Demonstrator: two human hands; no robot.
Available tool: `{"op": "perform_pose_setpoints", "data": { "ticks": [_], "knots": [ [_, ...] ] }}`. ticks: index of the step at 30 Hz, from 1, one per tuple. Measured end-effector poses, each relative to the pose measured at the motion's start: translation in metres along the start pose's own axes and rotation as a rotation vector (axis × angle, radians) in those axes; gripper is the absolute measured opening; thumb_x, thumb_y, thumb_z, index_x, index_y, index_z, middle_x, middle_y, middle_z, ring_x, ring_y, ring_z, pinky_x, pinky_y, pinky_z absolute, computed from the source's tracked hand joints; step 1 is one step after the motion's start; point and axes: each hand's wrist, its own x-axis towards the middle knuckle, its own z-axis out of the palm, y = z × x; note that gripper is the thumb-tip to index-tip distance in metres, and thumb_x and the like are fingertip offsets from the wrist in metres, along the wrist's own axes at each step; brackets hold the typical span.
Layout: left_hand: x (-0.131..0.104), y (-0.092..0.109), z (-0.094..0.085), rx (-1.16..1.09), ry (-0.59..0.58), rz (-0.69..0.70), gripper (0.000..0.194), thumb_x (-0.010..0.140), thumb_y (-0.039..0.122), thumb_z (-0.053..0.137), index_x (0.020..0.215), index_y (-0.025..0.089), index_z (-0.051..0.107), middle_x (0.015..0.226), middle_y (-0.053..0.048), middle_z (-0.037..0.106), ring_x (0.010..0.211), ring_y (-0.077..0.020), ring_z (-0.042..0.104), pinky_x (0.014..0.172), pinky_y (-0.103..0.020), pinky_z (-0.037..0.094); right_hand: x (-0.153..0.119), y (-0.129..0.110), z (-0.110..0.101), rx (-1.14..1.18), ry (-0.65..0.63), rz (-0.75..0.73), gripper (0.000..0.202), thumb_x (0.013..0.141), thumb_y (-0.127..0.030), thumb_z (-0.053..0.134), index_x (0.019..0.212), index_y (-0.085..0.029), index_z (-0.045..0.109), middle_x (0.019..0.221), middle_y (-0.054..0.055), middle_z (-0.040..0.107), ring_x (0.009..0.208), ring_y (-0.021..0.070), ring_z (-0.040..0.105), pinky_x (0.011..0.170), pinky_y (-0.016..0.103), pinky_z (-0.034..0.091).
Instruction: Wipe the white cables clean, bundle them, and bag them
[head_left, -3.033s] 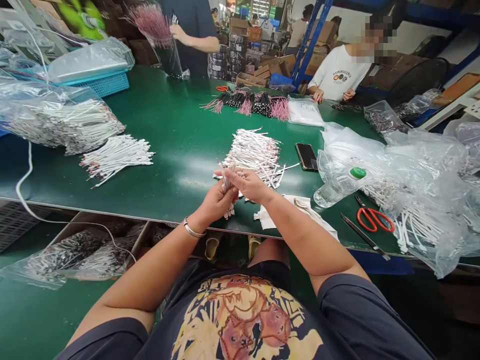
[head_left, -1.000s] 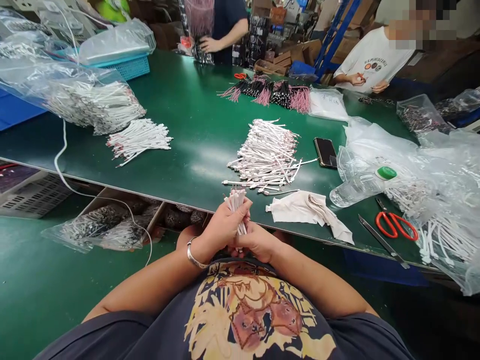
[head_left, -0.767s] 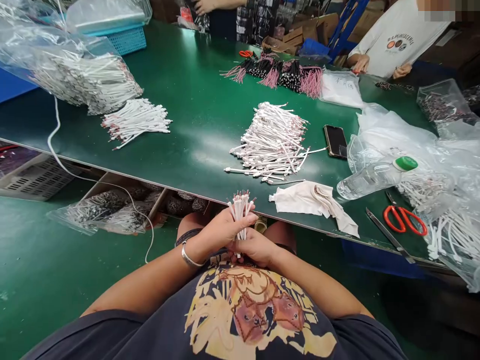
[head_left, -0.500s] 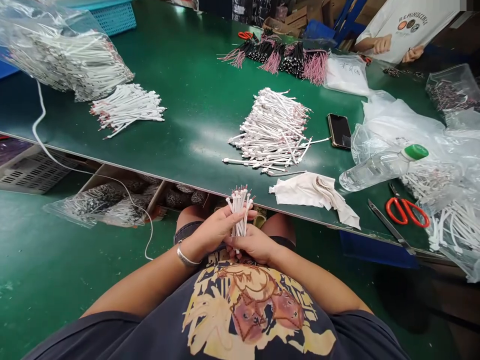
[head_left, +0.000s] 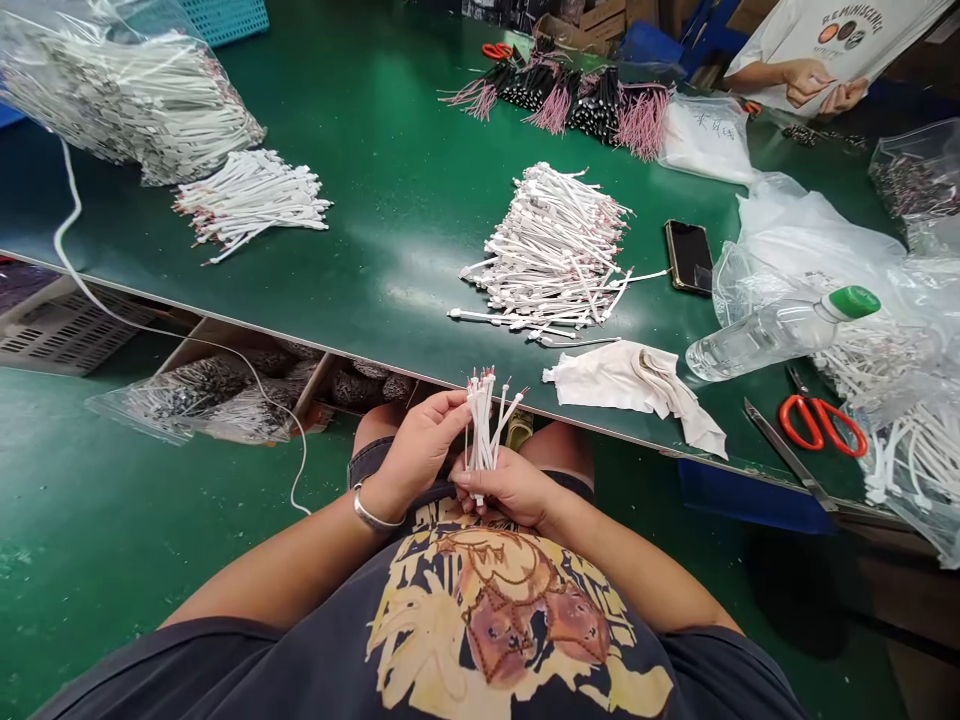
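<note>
**Upright cable bundle held below the near worktop edge**

Head view:

- Bundle of short white cables (head_left: 481, 420): held upright in the lap area, just below the near edge of the green worktop (head_left: 375, 220), stripped reddish ends up. Upright hold judged to keep the tips level and in sight.
- Right hand (head_left: 510, 488): clenched around the lower part of the bundle, acting as the clamp.
- Left hand (head_left: 421, 448): fingers closed lightly on the upper part of the bundle from the left side, thumb and fingertips touching the strands; likely placed to straighten or separate single strands. Metal bracelet (head_left: 369, 512) on that wrist.
- One or two strands splayed out to the right at the top of the bundle, free of the grip.
- Loose pile of white cables (head_left: 559, 245): mid-worktop, straight ahead of the hands, within reach as stock.
- White cloth (head_left: 637, 385): near edge, right of the bundle.
- Plastic bottle (head_left: 772, 330), lying on its side, and red-handled scissors (head_left: 821, 425): toward the right end, near edge.
- Phone (head_left: 690, 257): just right of the pile, apart from it.
- Smaller white stack (head_left: 251, 200) and bagged cables (head_left: 127, 105): toward the far left corner.
- Pink-and-black bundles (head_left: 577, 100): far edge, near another person's hands (head_left: 821, 90).
</note>
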Motion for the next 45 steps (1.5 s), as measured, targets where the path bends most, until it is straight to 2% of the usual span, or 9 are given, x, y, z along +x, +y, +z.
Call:
{"op": "perform_pose_setpoints", "data": {
  "ticks": [8, 14, 18, 21, 24, 28, 31, 40, 45],
  "knots": [
    [0.007, -0.001, 0.003, -0.039, -0.008, 0.0, 0.021, 0.07, 0.026, 0.072, 0.083, 0.017, 0.059, 0.077, 0.002, 0.064, 0.071, -0.0102, 0.058, 0.071, -0.022, 0.045, 0.002, -0.002, -0.008, -0.064, -0.082, -0.021, 0.033, 0.067, -0.037, 0.075, 0.06, -0.014, 0.053, 0.047, -0.004, 0.053, 0.038, 0.0049, 0.041, 0.037, 0.018, 0.029],
    [0.006, 0.002, 0.008, -0.056, -0.004, -0.045, 0.023, 0.071, 0.026, 0.072, 0.078, 0.017, 0.052, 0.074, 0.003, 0.059, 0.068, -0.0094, 0.056, 0.064, -0.021, 0.043, 0.003, -0.001, -0.009, -0.043, -0.022, -0.022, 0.041, 0.069, -0.052, 0.07, 0.063, -0.014, 0.054, 0.049, -0.003, 0.054, 0.039, 0.0067, 0.046, 0.036, 0.018, 0.031],
    [0.004, 0.003, 0.011, -0.093, 0.0, -0.041, 0.023, 0.073, 0.024, 0.071, 0.079, 0.018, 0.049, 0.076, 0.004, 0.059, 0.067, -0.0088, 0.055, 0.063, -0.02, 0.042, 0.002, 0.0, -0.009, 0.023, -0.017, 0.02, 0.043, 0.067, -0.053, 0.071, 0.068, -0.013, 0.056, 0.053, -0.002, 0.056, 0.043, 0.0076, 0.051, 0.039, 0.018, 0.035],
    [0.002, 0.004, 0.013, -0.157, -0.007, -0.051, 0.023, 0.072, 0.02, 0.071, 0.078, 0.018, 0.048, 0.075, 0.005, 0.058, 0.066, -0.0079, 0.054, 0.062, -0.019, 0.042, -0.001, -0.001, -0.01, 0.066, -0.061, 0.035, 0.042, 0.068, -0.052, 0.071, 0.069, -0.012, 0.058, 0.053, -0.002, 0.056, 0.044, 0.0075, 0.052, 0.042, 0.019, 0.037],
    [-0.002, 0.007, 0.015, -0.211, -0.06, -0.096, 0.021, 0.074, 0.018, 0.07, 0.078, 0.018, 0.049, 0.074, 0.005, 0.056, 0.064, -0.0068, 0.052, 0.061, -0.019, 0.042, -0.004, -0.001, -0.011, 0.111, -0.135, 0.015, 0.041, 0.071, -0.052, 0.068, 0.071, -0.012, 0.058, 0.054, -0.001, 0.057, 0.043, 0.0078, 0.052, 0.038, 0.017, 0.033],
    [-0.008, 0.011, 0.015, -0.263, -0.169, -0.12, 0.015, 0.077, 0.019, 0.067, 0.078, 0.018, 0.052, 0.085, 0.002, 0.058, 0.074, -0.0088, 0.055, 0.07, -0.021, 0.045, -0.007, -0.001, -0.013, 0.184, -0.233, 0.013, 0.042, 0.073, -0.052, 0.066, 0.07, -0.012, 0.057, 0.053, -0.001, 0.055, 0.043, 0.0083, 0.052, 0.034, 0.017, 0.027],
    [-0.011, 0.014, 0.015, -0.298, -0.226, -0.15, 0.01, 0.08, 0.022, 0.063, 0.078, 0.018, 0.054, 0.084, 0.001, 0.057, 0.077, -0.0103, 0.055, 0.075, -0.024, 0.045, -0.008, -0.001, -0.015, 0.215, -0.306, 0.01, 0.042, 0.072, -0.053, 0.066, 0.068, -0.012, 0.057, 0.053, 0.0, 0.056, 0.042, 0.0088, 0.051, 0.033, 0.018, 0.026],
    [-0.012, 0.012, 0.015, -0.25, -0.206, -0.146, 0.008, 0.081, 0.026, 0.063, 0.081, 0.02, 0.058, 0.083, 0.001, 0.055, 0.077, -0.011, 0.054, 0.077, -0.025, 0.047, -0.006, 0.002, -0.017, 0.227, -0.33, -0.01, 0.042, 0.07, -0.053, 0.067, 0.071, -0.012, 0.058, 0.054, 0.0, 0.057, 0.042, 0.0088, 0.051, 0.033, 0.017, 0.025],
    [-0.014, 0.006, 0.008, -0.26, -0.246, -0.171, 0.009, 0.08, 0.028, 0.064, 0.081, 0.021, 0.058, 0.088, 0.001, 0.057, 0.08, -0.0106, 0.055, 0.078, -0.025, 0.046, -0.005, 0.001, -0.016, 0.252, -0.338, -0.044, 0.04, 0.072, -0.051, 0.066, 0.071, -0.011, 0.058, 0.056, 0.001, 0.057, 0.043, 0.009, 0.052, 0.033, 0.017, 0.025]
  ]
}}
